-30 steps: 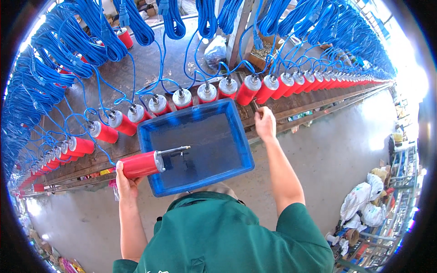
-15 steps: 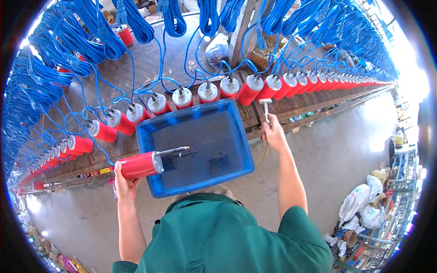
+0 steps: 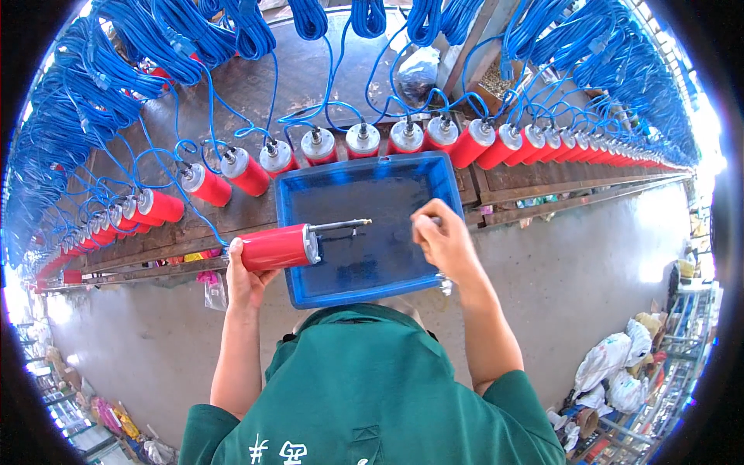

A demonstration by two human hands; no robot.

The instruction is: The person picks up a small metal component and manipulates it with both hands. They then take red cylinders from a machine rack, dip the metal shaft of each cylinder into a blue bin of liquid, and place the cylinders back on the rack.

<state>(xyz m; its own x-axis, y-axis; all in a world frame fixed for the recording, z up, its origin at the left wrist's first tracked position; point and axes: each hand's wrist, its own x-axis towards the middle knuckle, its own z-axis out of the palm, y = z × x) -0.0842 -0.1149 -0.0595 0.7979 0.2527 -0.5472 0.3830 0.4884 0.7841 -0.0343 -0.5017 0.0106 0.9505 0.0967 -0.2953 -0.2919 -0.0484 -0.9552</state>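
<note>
- Change: my right hand [image 3: 443, 239] has come in from the table edge to over the right side of the blue tray [image 3: 372, 293]. Reads to me as both hands now serving the same piece.
- Right grip: fingers curled round a dark piece [image 3: 437, 222], mostly hidden. A silvery fitting [image 3: 445, 284] shows just below; can't tell if it's the same tool.
- Left hand [image 3: 248, 279]: same hold as before, thumb above and fingers below, clasping the red cylinder [image 3: 273, 248] at its cable end.
- Cylinder lies sideways over the tray's left rim, thin rod [image 3: 341, 225] pointing right, apart from my right hand. Rim contact unclear.
- Surface: dark worktable [image 3: 360, 70], row of red cylinders [image 3: 361, 141] along its front, coiled blue cables [image 3: 252, 35] hanging behind; plastic bag [image 3: 418, 74] and cardboard box [image 3: 487, 101] farther back.
- Room: grey floor [image 3: 558, 248], white sacks [image 3: 608, 353] by metal racking at right, bright glare at the rim.
</note>
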